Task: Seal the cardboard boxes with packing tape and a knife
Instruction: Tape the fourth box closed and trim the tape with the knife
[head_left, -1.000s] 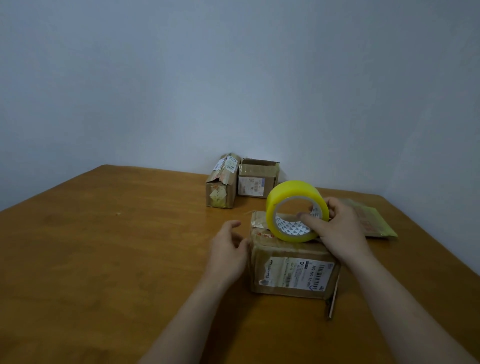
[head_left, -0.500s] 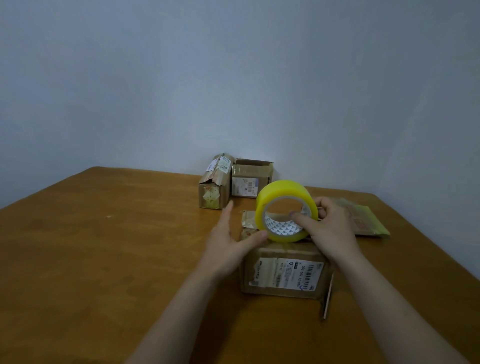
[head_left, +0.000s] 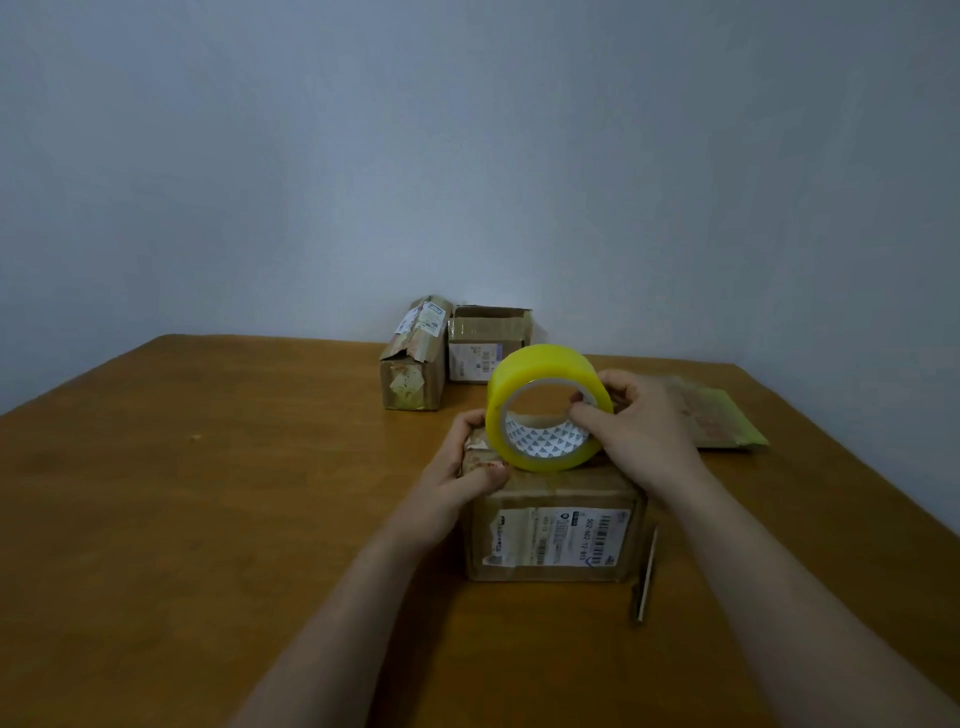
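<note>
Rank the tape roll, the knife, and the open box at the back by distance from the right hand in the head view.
1. Tape roll: gripped by the right hand, on the near box.
2. Knife: on the table, nearer the camera, beside the near box.
3. Open box: far back, by the wall.

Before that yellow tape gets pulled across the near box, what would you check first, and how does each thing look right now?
1. Tape roll gripped by right hand: ok.
2. Left hand steadying the near box at its top left corner: ok.
3. Loose tape end stuck down on the box: cannot tell.
4. Box flaps closed flat under the roll: cannot tell.
5. Knife within reach, lying on the table right of the box: ok.
</note>
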